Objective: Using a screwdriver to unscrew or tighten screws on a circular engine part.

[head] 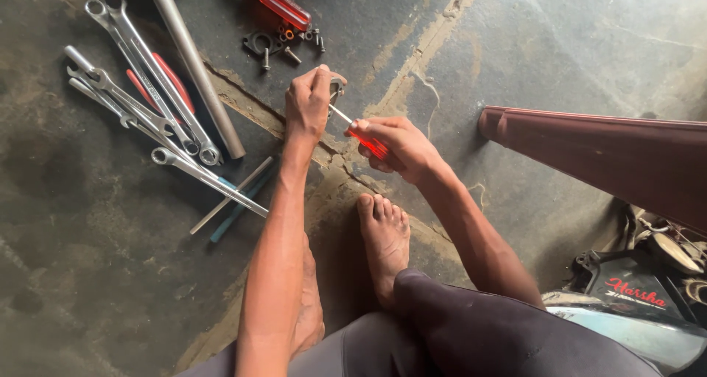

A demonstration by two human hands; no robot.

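My left hand (308, 101) grips a small metal part (336, 88) and holds it down near the cracked concrete floor. My right hand (394, 145) is closed on a screwdriver with a clear red handle (368, 140); its thin metal shaft (340, 113) points up and left into the part. Most of the part is hidden under my left fingers. My bare foot (384, 237) rests on the floor just below both hands.
Several spanners (140, 90) and a steel pipe (195, 64) lie at the left. A second red-handled screwdriver (278, 4), bolts (291, 53) and a bracket (259, 42) lie at the top. A maroon panel (604, 152) and motorcycle parts (633, 289) are at the right.
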